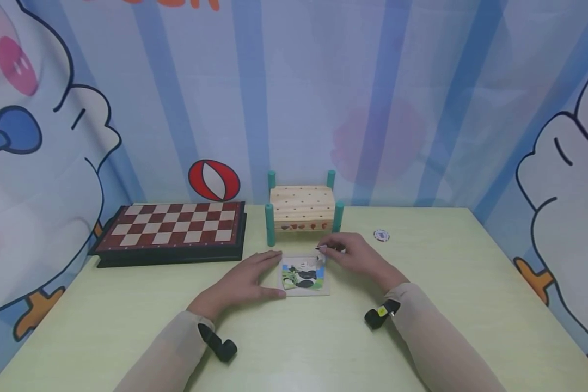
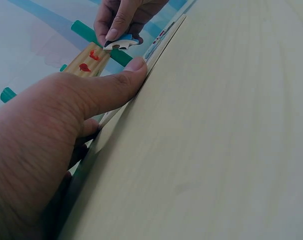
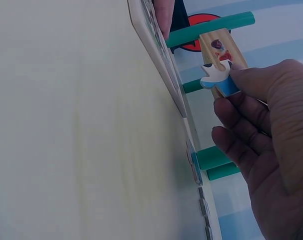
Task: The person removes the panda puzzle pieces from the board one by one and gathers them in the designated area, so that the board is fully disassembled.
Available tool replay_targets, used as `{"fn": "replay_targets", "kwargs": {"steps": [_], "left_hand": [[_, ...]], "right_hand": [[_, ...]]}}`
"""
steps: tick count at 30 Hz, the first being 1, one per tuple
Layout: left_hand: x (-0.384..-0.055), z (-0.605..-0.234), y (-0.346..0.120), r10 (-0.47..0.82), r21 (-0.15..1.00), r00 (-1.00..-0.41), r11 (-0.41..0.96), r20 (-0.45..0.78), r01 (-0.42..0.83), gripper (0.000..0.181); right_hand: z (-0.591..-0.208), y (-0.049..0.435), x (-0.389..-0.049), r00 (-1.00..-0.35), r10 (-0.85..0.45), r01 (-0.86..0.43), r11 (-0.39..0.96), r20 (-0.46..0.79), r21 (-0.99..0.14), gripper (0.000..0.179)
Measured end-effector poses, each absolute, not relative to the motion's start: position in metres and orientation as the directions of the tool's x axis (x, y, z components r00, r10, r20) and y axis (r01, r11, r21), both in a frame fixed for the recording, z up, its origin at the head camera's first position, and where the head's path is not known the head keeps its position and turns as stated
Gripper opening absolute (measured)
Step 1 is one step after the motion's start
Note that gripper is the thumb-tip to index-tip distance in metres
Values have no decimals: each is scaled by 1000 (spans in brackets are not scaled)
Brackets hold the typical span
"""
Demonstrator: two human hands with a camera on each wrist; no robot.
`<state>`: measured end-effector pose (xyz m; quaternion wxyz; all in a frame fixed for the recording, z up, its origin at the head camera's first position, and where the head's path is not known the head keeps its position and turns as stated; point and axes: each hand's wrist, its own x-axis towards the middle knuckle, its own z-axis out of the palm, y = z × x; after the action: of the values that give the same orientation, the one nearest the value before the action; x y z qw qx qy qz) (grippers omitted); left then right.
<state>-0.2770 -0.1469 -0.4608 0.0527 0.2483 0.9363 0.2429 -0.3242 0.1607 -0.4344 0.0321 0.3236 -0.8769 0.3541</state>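
A puzzle piece (image 3: 219, 78), blue and white with a dark corner, is hovering just above the upper right corner of a shallow puzzle tray (image 1: 307, 292). The right hand (image 1: 351, 255) is pinching the piece between thumb and forefinger, its other fingers curling loosely below. The tray is lying flat on the table (image 1: 294, 348) and holding a puzzle picture (image 1: 304, 275) of black-and-white shapes over green and blue; any writing there is too small to make out. The left hand (image 1: 242, 283) is resting against the tray's left side, thumb and fingers spreading apart, the thumb touching the lower corner and the fingertips reaching the upper one.

Behind the tray, a wooden stand (image 1: 302, 204) is standing on four green posts, its top showing small holes and its front showing little red pictures. Right of the stand, a round chip (image 1: 381, 235) is lying flat, carrying dark print in its centre too small to read. On the left, a chessboard (image 1: 176, 226) is sitting on a black base, red-brown and cream squares showing. At the back, a blue striped curtain (image 1: 304, 81) is hanging, showing cartoon birds, a red-and-white ball and orange lettering cut off by the top edge.
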Motion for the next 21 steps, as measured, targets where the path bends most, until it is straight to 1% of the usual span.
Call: {"fn": "replay_targets", "kwargs": {"steps": [5, 9, 21], "left_hand": [[-277, -461, -147, 493, 476, -870, 759, 26, 444, 96], [-276, -462, -147, 494, 481, -869, 756, 26, 444, 96], [-278, -463, -147, 493, 482, -869, 755, 28, 444, 96]], "right_hand": [[-434, 166, -325, -786, -543, -591, 523, 295, -614, 15], [-435, 172, -325, -802, -526, -573, 548, 282, -609, 16], [-434, 204, -330, -901, -388, -417, 660, 191, -625, 21]]}}
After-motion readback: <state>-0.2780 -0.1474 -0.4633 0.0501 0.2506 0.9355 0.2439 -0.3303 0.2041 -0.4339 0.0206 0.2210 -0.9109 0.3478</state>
